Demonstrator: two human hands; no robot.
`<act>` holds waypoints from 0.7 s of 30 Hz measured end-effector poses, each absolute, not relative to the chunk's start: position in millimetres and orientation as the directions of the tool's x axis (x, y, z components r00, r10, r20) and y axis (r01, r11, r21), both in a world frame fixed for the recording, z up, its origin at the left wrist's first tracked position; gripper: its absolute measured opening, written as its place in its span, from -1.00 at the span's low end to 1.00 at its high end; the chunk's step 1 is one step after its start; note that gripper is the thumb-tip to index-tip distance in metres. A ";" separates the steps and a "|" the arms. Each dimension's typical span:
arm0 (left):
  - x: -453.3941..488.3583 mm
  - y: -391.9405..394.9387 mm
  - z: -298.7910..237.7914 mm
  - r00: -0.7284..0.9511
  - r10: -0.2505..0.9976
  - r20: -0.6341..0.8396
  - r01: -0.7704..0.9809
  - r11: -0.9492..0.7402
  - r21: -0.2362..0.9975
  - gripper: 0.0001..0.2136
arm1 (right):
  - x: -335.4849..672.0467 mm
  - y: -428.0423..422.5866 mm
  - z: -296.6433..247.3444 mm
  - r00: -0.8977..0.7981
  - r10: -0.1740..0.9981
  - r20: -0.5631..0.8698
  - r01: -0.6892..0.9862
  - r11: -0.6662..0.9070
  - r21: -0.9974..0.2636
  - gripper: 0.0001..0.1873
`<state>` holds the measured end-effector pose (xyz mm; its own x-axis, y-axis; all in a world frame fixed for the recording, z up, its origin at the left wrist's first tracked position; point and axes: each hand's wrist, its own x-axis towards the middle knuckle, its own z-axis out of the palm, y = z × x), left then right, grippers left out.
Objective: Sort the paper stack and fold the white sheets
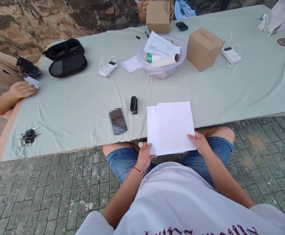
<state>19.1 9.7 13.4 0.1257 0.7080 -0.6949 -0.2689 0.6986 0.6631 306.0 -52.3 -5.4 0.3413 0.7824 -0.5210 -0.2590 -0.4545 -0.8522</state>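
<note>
Several sheets of white paper (pixel 174 125) lie at the table's front edge, partly overhanging my lap. The top sheet looks blank and is shifted right, so a strip of a sheet with faint print shows at the left. My left hand (pixel 144 156) pinches the lower left corner, thumb on top. At the right edge my right hand (pixel 200 142) grips the paper, its thumb above and its other fingers mostly hidden beneath. A black stapler (pixel 133 105) stands just left of the paper. Beside the stapler lies a pixelated dark flat object (pixel 118 121).
A clear plastic basin (pixel 160 72) holds papers, a bottle and a roll. Cardboard boxes (pixel 202 49), white power banks (pixel 108 69), a black case (pixel 67 65) and keys (pixel 29 137) lie about the cloth-covered table (pixel 83 107). Another person's hand (pixel 22 89) rests at the left; another person sits behind a box.
</note>
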 end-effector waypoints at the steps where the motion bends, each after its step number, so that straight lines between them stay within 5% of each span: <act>1: 19.2 9.6 14.9 0.114 0.708 -0.697 -0.271 0.697 0.664 -0.62 | 302.6 -50.7 -5.7 0.350 0.793 -0.499 -0.225 -0.446 -0.866 -0.57; 6: 23.0 7.5 21.6 0.160 0.739 -0.654 -0.272 0.670 0.691 -0.62 | 292.6 -45.8 -4.3 0.424 0.791 -0.440 -0.095 -0.444 -0.891 -0.60; 21: 23.5 9.8 18.4 0.158 0.748 -0.645 -0.282 0.660 0.696 -0.55 | 343.9 -62.5 7.5 0.526 0.738 -0.423 -0.096 -0.442 -0.892 -0.67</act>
<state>23.5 9.8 18.4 0.1575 0.7477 -0.6451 -0.2821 0.6601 0.6962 343.9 -62.5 7.5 0.5257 0.7383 -0.4226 -0.0965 -0.4418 -0.8919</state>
